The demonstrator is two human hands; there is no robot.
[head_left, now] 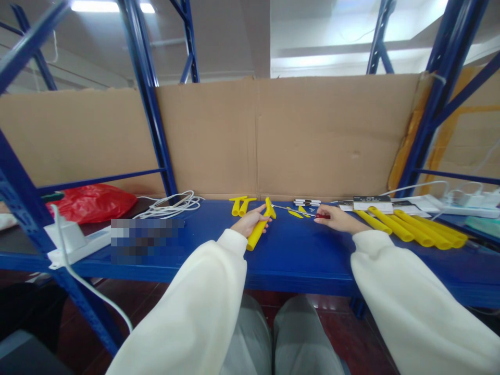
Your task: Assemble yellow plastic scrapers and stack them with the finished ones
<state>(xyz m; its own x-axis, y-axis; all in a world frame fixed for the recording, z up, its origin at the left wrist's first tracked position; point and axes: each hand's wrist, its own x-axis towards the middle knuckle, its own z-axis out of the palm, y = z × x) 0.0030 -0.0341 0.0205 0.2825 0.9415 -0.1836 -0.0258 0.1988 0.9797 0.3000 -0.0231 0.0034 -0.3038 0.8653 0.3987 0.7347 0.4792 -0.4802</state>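
My left hand (250,223) is wrapped round a yellow tube with a crosspiece at its far end (257,235), tilted over the blue shelf. In my right hand (328,216) is a screwdriver (292,211), its reddish handle inside my fingers. The long thin shaft points left, and its tip meets the crosspiece of the yellow piece. Whether a screw sits there is too small to tell. Just behind the shaft lie loose flat yellow parts (296,213). Two yellow T-shaped pieces (242,207) rest beyond my left hand.
Several yellow tubes (402,227) lie at the right, by papers (372,204). White-and-black markers (307,202) sit near the cardboard wall (312,135). On the left are a coiled white cable (175,205), a power strip (88,247) and a red bag (96,202). Blue posts (150,104) frame the shelf.
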